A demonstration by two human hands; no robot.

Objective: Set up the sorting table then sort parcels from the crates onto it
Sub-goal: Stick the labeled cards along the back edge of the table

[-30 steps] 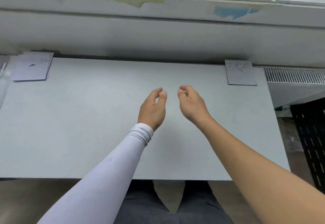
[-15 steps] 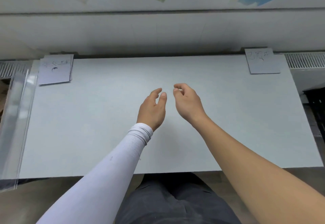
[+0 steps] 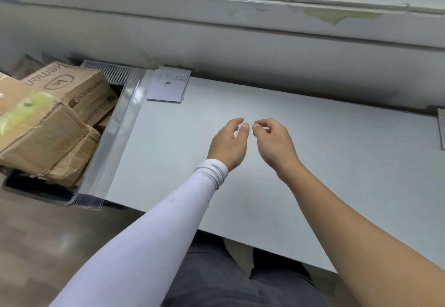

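the scribble on the paper label (image 3: 168, 85) at the sorting table (image 3: 337, 162)'s far left corner is too faint to read, and a second label (image 3: 441, 128) is cut off at the right edge. left of the table, a dark crate (image 3: 36, 188) holds taped cardboard parcels (image 3: 48, 123), its far side out of frame. the left hand (image 3: 228, 145) and right hand (image 3: 274, 143) hover close together over the tabletop, fingers loosely curled, holding nothing.

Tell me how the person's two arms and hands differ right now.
The left hand comes out of a white sleeve; the right hand is on a bare forearm. The left hand's fingers are looser, the right hand's more curled. Both hover over the table, holding nothing.
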